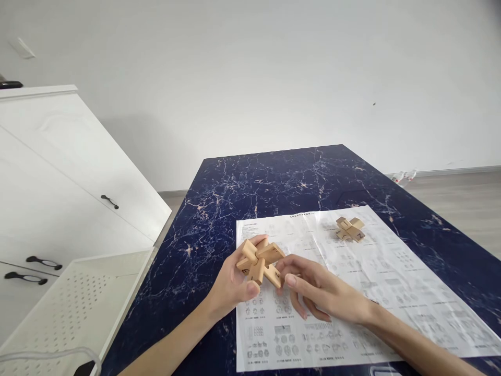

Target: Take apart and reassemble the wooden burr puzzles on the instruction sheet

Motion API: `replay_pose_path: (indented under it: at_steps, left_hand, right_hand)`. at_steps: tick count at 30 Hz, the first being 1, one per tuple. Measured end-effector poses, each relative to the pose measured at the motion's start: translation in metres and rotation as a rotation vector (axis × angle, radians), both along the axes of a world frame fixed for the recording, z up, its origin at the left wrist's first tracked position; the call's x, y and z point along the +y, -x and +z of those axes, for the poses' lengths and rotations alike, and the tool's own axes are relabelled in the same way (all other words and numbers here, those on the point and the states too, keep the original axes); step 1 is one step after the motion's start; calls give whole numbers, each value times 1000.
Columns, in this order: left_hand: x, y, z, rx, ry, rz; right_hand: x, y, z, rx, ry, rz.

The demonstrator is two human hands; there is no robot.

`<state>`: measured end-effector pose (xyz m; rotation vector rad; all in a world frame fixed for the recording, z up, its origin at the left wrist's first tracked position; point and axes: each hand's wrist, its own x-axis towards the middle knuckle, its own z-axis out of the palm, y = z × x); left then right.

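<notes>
A light wooden burr puzzle, made of interlocking notched sticks with dark marks on some ends, is raised above the left part of a printed sheet. My left hand grips it, thumb in front and fingers behind. Close to its right side is my right hand, fingers loosely curled and apart; the index fingertip reaches the end of one stick, though contact is hard to make out. A second wooden burr puzzle, with numbers on its pieces, rests on the sheet at the upper right.
The white instruction sheet, printed with rows of small diagrams, lies creased on a dark blue marble-patterned table. At left stands a white cabinet with black handles, beside a perforated white tray and a pale cable.
</notes>
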<state>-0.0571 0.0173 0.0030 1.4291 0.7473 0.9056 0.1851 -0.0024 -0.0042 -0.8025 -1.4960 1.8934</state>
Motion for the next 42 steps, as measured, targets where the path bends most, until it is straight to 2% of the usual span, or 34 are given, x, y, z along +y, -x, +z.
replay_pose_path:
  at_steps: [4,12,22,29,34,38,42]
  left_hand:
    - [-2,-3,-4,-8,-47,-89]
    - [-4,-3,2,123,-188,-78]
    - [-1,-1,1,144,-222,-106]
    - [-1,-1,-2,146,-219,-120]
    - [-1,2,-6,184,-226,-109]
    - [-1,6,-9,173,-89,-142]
    - [1,5,-5,136,3,-175]
  right_hand:
    - [1,0,1,118,58,132]
    - [3,-8,-3,138,63,15]
    - [2,-8,-5,98,-4,107]
    - [1,-8,-5,79,-37,97]
    - [-1,-9,2,-15,-167,-20]
    - [-5,-8,6,-187,-371,-131]
    - [-7,-5,4,-332,-551,-198]
